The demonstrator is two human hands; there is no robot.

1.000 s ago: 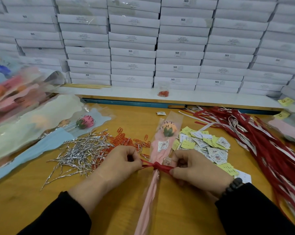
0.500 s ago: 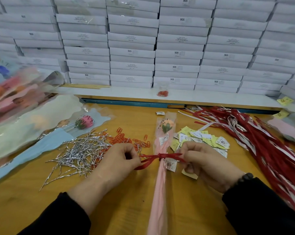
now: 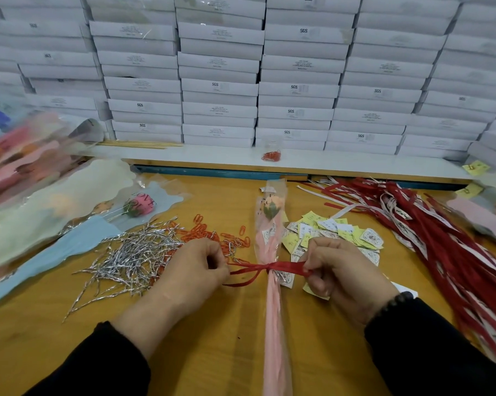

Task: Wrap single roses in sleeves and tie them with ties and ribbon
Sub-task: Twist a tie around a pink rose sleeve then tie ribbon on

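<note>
Centre of the frame, and it's all about the rose [image 3: 273, 208] in its pink sleeve [image 3: 273, 318], lying lengthwise on the yellow table [image 3: 55, 332] with the flower end pointing toward the upper middle. A red ribbon [image 3: 281, 267] is cinched around the sleeve just below centre, stretched out to both sides. The left hand [image 3: 195, 274] has its fingers curled, thumb and forefinger pinching the ribbon's left end, with a loose tail drooping beneath toward the sleeve. The right hand [image 3: 341, 271] is curled too, pinching the ribbon's right end tight. A small printed tag [image 3: 285, 278] hangs at the knot, touching the sleeve.

Over at left of centre, a heap of silver twist ties [image 3: 132, 255], and just beyond it a scatter of orange paper clips [image 3: 212, 234]. Right of the rose, a pile of yellow and white tags [image 3: 335, 232]. Far right, a thick bundle of red ribbons [image 3: 441, 238] runs down toward the lower right corner. Upper left, another pink rose [image 3: 139, 205] rests on a blue sleeve [image 3: 66, 247], with blurred wrapped flowers behind. Across the top, stacked white boxes [image 3: 221, 81]
</note>
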